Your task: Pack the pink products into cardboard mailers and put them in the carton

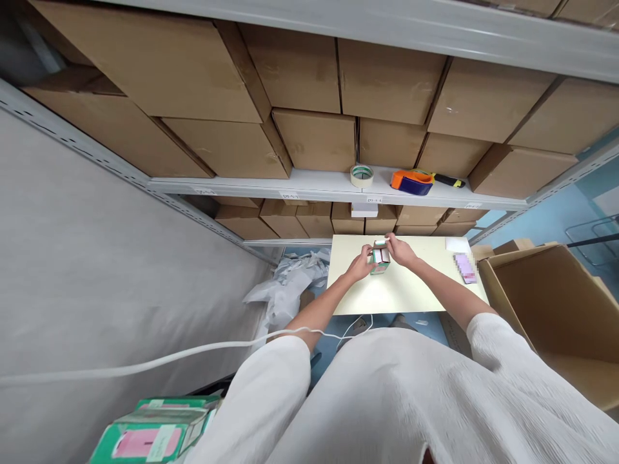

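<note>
A small green-and-white box (380, 260) with its top flap raised stands over the pale yellow table (411, 290). White and dark reddish contents show inside its opening. My left hand (362, 263) is closed around the box's left side. At the top right, the fingers of my right hand (398, 249) pinch the raised flap.
A phone-like purple item (465, 267) lies at the table's right. Above runs a shelf (319, 183) with a tape roll (362, 176), an orange-blue tape dispenser (412, 182) and a cutter (449, 180). An open carton (556, 296) stands right; a white cable (193, 351) crosses left.
</note>
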### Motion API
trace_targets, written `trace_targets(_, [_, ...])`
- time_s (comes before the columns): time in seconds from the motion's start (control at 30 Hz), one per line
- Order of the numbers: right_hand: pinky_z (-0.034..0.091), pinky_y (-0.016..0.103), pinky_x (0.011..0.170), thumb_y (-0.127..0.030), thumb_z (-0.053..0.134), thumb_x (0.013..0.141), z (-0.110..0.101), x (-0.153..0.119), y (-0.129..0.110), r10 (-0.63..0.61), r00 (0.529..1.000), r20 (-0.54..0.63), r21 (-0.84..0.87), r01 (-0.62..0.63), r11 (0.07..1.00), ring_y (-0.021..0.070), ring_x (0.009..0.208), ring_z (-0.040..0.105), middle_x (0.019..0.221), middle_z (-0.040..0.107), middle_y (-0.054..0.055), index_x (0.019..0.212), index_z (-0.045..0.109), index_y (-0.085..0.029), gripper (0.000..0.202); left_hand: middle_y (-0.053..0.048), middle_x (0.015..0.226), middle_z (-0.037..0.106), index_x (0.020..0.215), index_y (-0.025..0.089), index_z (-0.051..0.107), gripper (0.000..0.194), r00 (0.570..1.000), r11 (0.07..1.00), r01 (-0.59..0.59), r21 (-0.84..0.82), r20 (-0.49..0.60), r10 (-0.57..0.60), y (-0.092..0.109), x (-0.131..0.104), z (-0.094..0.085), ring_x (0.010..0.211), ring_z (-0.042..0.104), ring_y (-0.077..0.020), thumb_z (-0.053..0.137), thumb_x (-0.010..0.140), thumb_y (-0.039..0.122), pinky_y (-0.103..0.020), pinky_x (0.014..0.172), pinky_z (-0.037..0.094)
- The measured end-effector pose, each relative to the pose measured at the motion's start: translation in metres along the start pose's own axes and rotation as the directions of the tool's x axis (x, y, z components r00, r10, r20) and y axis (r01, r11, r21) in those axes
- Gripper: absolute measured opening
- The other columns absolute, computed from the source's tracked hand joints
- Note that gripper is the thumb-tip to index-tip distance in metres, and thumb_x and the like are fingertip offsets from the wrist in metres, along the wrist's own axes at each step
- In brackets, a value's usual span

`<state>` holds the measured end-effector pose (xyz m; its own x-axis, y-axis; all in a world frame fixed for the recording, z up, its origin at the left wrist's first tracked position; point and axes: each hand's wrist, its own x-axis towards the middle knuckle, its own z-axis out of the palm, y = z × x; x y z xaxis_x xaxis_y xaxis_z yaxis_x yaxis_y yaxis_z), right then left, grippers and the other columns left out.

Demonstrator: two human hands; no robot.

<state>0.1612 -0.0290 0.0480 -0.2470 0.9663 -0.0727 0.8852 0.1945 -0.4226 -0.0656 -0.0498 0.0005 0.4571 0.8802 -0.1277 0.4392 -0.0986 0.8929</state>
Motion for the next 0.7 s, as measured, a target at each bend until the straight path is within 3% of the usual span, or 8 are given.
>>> trace_targets(0.07, [0.052, 0.038, 0.080, -0.038, 0.029, 0.114, 0.002, 0.005, -0.002, 0.139, 0.987, -0.081, 0.096, -0.132, 0.987, 0.0308, 0.090, 0.071, 0.106, 0.076, 0.011, 0.143, 0.048, -0.021, 0.038, -0.017, 0.162, 0.056, 0.158, 0.027, 0.031, 0.078, 1.000, 1.000, -0.009, -0.005, 0.004, 0.009, 0.000, 0.000, 0.000, 0.148, 0.059, -0.0307, 0.071, 0.091, 0.027, -0.049, 0.118, 0.048])
trace_targets(0.13, [0.054, 0.039, 0.081, -0.038, 0.031, 0.112, 0.008, 0.008, -0.002, 0.176, 0.978, -0.116, 0.154, -0.157, 0.975, 0.0297, 0.091, 0.071, 0.111, 0.075, 0.010, 0.141, 0.049, -0.023, 0.037, -0.015, 0.163, 0.055, 0.161, 0.028, 0.030, 0.081, 0.999, 0.999, -0.032, -0.005, 0.012, 0.032, 0.000, 0.002, -0.001, 0.147, 0.059, -0.0304, 0.071, 0.091, 0.028, -0.048, 0.119, 0.048])
trace_targets(0.27, [0.058, 0.042, 0.094, -0.033, 0.040, 0.107, 0.023, 0.004, 0.003, 0.082, 0.989, -0.126, 0.165, -0.060, 0.984, 0.0265, 0.109, 0.069, 0.146, 0.062, 0.014, 0.145, 0.056, -0.024, 0.042, -0.015, 0.167, 0.048, 0.167, 0.027, 0.033, 0.089, 0.999, 0.997, -0.045, 0.066, 0.000, 0.045, -0.001, 0.005, -0.003, 0.152, 0.051, -0.0343, 0.074, 0.088, 0.031, -0.051, 0.126, 0.041])
trace_targets(0.37, [0.056, 0.046, 0.106, -0.037, 0.048, 0.105, 0.029, -0.003, 0.006, 0.034, 0.995, -0.094, 0.085, -0.026, 0.996, 0.0312, 0.134, 0.058, 0.158, 0.051, 0.017, 0.143, 0.064, -0.022, 0.044, -0.017, 0.167, 0.045, 0.163, 0.025, 0.044, 0.084, 0.999, 0.981, -0.009, 0.194, -0.033, 0.015, -0.002, 0.006, -0.004, 0.157, 0.041, -0.0395, 0.076, 0.086, 0.035, -0.054, 0.129, 0.036])
trace_targets(0.5, [0.052, 0.050, 0.113, -0.047, 0.060, 0.101, 0.030, -0.009, 0.003, 0.021, 1.000, -0.014, -0.016, -0.021, 1.000, 0.0348, 0.136, 0.055, 0.156, 0.053, 0.015, 0.141, 0.069, -0.023, 0.048, -0.015, 0.173, 0.037, 0.161, 0.028, 0.047, 0.081, 0.999, 0.957, -0.019, 0.288, -0.023, 0.027, 0.000, 0.008, -0.004, 0.162, 0.033, -0.0404, 0.077, 0.086, 0.035, -0.057, 0.129, 0.033])
trace_targets(0.6, [0.051, 0.050, 0.111, -0.048, 0.067, 0.097, 0.028, -0.009, -0.003, 0.025, 0.999, 0.034, -0.074, -0.023, 0.997, 0.0359, 0.132, 0.057, 0.150, 0.059, 0.016, 0.145, 0.066, -0.022, 0.055, -0.014, 0.169, 0.046, 0.163, 0.027, 0.043, 0.081, 0.997, 0.956, -0.077, 0.283, 0.021, 0.074, 0.004, 0.010, -0.005, 0.160, 0.037, -0.0370, 0.073, 0.088, 0.028, -0.055, 0.130, 0.032])
trace_targets(0.7, [0.051, 0.050, 0.109, -0.039, 0.064, 0.097, 0.027, -0.009, -0.009, 0.033, 0.998, 0.045, -0.106, -0.028, 0.994, 0.0361, 0.129, 0.058, 0.145, 0.063, 0.018, 0.148, 0.063, -0.019, 0.055, -0.013, 0.164, 0.054, 0.162, 0.026, 0.044, 0.079, 0.995, 0.955, -0.096, 0.282, 0.037, 0.089, 0.009, 0.010, -0.008, 0.156, 0.045, -0.0365, 0.071, 0.088, 0.024, -0.054, 0.128, 0.034])
